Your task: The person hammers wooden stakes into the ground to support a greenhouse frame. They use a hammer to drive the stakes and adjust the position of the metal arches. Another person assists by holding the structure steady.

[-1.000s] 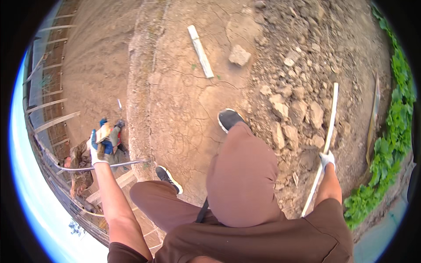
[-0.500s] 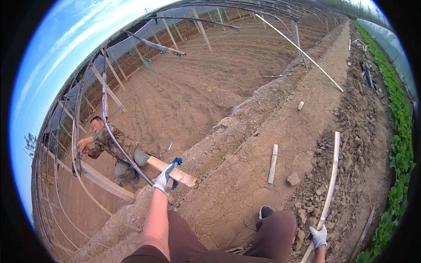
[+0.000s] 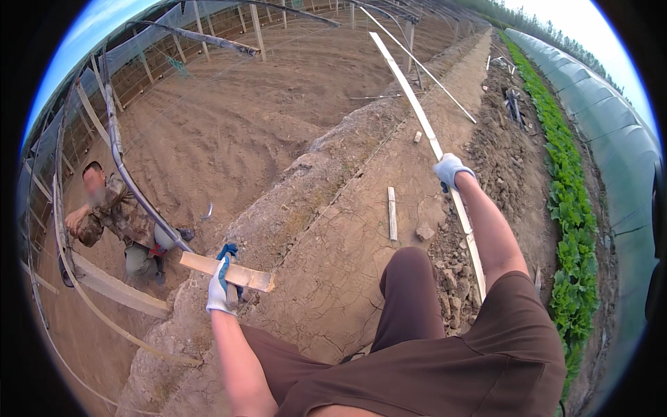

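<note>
My left hand, in a white glove with blue palm and fingers, is closed round a short flat wooden board at the lower left. A small greyish end of wood shows just under that board, by the palm. Farther forward and to the right, my right hand, gloved too, grips a long pale wooden strip partway along. The strip slants from the far middle down toward my right side, and my right arm reaches out over it.
A person in camouflage crouches at left beside a concrete post and curved poles. A short stick and a stone lie on the path. Rubble, green plants and a plastic-covered tunnel run along the right.
My right hand has moved forward and up from the lower right, swinging the long strip to point far ahead. My left hand keeps the board. The view has turned right.
</note>
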Demonstrator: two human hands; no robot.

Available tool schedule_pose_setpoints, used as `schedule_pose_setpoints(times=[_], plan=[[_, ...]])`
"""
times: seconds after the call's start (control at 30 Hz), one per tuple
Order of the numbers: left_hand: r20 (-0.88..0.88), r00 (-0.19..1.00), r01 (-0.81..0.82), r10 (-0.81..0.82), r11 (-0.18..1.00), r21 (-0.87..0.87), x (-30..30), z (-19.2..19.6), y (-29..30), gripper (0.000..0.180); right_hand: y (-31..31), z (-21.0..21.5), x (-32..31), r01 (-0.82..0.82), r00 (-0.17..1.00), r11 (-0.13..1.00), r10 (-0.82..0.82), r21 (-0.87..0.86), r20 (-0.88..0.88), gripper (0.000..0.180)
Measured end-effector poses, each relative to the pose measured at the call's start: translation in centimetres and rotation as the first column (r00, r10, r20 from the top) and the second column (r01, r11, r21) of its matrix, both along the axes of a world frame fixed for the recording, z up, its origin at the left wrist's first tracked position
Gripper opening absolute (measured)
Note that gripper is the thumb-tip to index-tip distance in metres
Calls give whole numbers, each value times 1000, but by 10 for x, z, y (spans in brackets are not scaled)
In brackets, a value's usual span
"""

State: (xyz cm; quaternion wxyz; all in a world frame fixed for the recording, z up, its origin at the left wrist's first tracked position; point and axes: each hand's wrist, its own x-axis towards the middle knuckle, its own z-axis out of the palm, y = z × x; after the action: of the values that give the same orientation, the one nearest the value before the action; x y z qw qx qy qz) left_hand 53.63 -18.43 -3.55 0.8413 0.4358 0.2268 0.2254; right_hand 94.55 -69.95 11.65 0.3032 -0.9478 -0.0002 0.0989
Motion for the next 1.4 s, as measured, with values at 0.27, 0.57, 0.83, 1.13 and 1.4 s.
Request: schedule_pose_setpoints(times=[0.27, 0.57, 0.83, 1.13, 1.4], plan=[[43, 989, -143, 142, 990, 20, -68, 4, 63, 34, 267, 95, -116, -542, 719, 655, 686, -527, 114, 28], [-29, 983, -182, 181, 982, -46, -163, 55, 8, 49, 348, 50, -160, -328, 769, 625, 612, -708, 185, 106], [15, 945, -328, 328, 944, 21, -218, 59, 9, 36, 387, 144, -315, -910, 330, 399, 862, -116, 385, 65], [3, 891, -452, 453, 888, 88, -226, 53, -11, 33, 330, 259, -476, -1000, 1, 2, 817, -2, 577, 28], [-74, 951, -282, 299, 942, 184, -170, 64, -33, 36, 338, -5, -443, -978, 190, 201, 969, 58, -155, 118]])
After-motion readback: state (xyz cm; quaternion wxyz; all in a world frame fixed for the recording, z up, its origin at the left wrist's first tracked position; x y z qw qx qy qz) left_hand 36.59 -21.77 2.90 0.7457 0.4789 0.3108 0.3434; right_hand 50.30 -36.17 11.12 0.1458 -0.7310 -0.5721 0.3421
